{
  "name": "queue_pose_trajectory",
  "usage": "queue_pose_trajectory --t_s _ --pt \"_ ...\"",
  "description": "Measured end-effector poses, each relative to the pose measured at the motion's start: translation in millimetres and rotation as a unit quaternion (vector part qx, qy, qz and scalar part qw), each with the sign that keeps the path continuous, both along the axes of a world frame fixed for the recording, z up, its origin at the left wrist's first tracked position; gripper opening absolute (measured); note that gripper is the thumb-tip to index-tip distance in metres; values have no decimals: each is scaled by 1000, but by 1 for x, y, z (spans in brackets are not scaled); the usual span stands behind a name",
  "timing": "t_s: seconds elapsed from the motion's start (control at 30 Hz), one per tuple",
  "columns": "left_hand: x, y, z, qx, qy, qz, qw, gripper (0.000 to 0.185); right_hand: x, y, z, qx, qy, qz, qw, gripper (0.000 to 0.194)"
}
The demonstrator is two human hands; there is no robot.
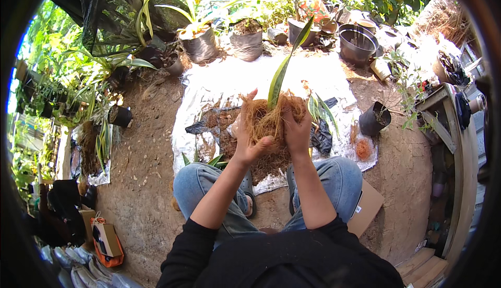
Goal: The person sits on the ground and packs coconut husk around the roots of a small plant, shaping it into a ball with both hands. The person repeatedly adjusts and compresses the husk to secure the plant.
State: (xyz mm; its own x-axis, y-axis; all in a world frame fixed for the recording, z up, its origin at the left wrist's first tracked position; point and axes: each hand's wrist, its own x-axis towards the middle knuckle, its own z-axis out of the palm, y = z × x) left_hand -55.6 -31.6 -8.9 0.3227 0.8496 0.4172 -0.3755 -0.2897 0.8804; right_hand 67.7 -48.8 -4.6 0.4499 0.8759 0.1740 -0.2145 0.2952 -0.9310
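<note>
Between my two hands is a ball of brown coconut fibre (263, 123), raised over the white woven sheet (274, 71). A snake plant leaf (278, 78) with yellow edges rises upright out of it. My left hand (250, 139) cups the ball's left side, thumb across the front. On the right side, my right hand (296, 129) presses against the fibre with bent fingers. Below them lies a heap of loose brown fibre and potting material (270, 164). Pieces of black plastic (321, 137) and cut variegated leaves (325, 110) lie to its right.
Potted plants in black bags (245, 39) and an empty black pot (357, 43) line the far edge. A small black pot (374, 118) stands right of the sheet, near orange fibre (363, 149). Cardboard (366, 208) lies by my right knee. A wooden frame (454, 131) borders the right.
</note>
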Motion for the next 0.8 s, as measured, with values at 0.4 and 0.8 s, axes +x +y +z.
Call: queue_pose_trajectory --t_s 0.4,0.8 --pt "1 4 -2 -63 79 148 984 35 -7 -8 6 -47 72 75 993 62" --pt "-23 37 10 -194 -127 191 954 38 54 -33 98 -50 -363 -4 930 21"
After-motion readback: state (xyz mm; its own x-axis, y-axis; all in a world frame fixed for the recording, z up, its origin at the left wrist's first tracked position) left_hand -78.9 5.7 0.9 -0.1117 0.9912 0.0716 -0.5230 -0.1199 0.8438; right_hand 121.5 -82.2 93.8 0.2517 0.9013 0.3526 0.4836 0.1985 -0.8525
